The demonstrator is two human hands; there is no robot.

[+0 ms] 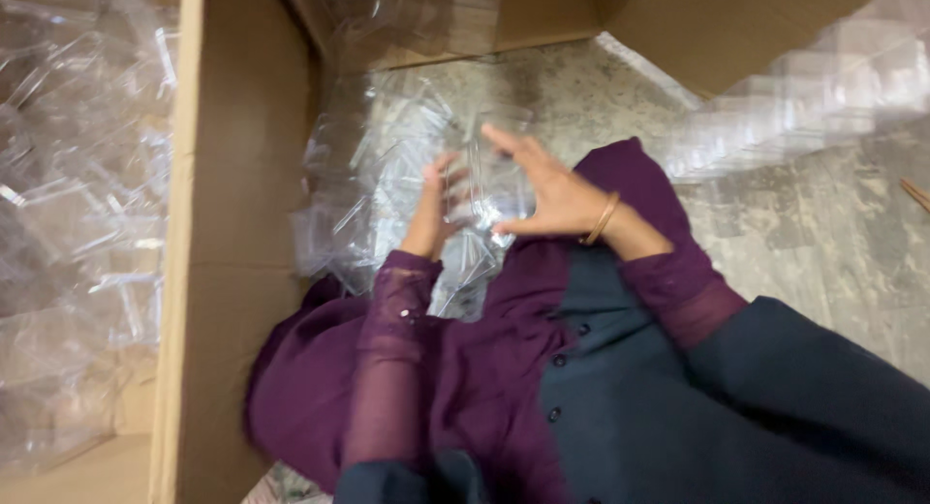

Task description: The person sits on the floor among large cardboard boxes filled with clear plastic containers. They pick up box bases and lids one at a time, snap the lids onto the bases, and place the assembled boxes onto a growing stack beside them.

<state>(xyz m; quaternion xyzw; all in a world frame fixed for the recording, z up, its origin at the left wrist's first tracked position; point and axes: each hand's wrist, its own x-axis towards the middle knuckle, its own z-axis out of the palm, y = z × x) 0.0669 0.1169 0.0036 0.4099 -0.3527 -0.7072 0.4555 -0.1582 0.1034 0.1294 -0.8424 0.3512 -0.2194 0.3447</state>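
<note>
At your nine o'clock stands a big cardboard box [228, 243], its flap upright, packed with clear plastic pieces [73, 233]. At twelve o'clock you have a second box [542, 15] with more clear plastic inside. A loose heap of clear pieces [363, 189] lies on the grey speckled floor [823, 233] near centre. At two o'clock a stacked row of clear containers [804, 97] runs toward the corner, blurred.
</note>
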